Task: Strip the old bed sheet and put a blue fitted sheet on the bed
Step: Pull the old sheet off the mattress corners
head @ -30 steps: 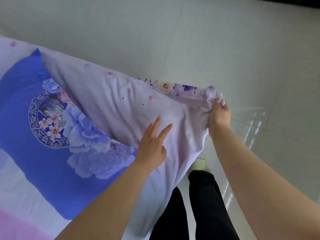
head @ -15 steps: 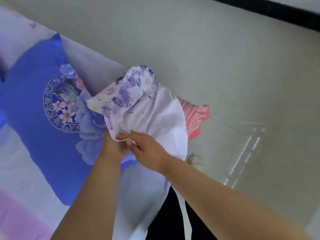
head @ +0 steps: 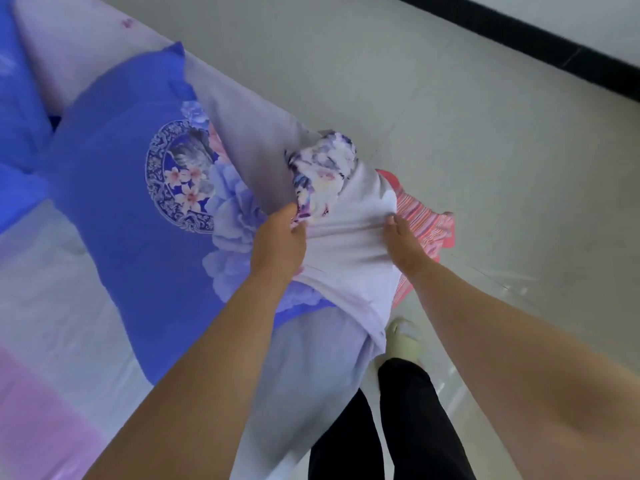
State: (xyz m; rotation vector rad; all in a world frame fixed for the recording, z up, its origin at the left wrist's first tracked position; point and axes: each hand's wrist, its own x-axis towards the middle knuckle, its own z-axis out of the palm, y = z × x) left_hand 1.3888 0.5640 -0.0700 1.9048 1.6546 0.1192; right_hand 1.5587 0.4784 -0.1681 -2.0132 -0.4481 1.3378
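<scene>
covering bed (head: 52,292), pale sheet (head: 346,265), tiled floor (head: 485,150)

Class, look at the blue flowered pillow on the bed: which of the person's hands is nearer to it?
Left. The left hand grips the old sheet right at the pillow edge; the right hand lies beyond the sheet.

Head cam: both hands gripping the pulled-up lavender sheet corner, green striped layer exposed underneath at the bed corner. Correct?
Nearly. Both the left hand and right hand do hold the lifted lavender sheet, but the layer exposed underneath at the bed corner is pink and red striped, not green. The head view shows it.
</scene>
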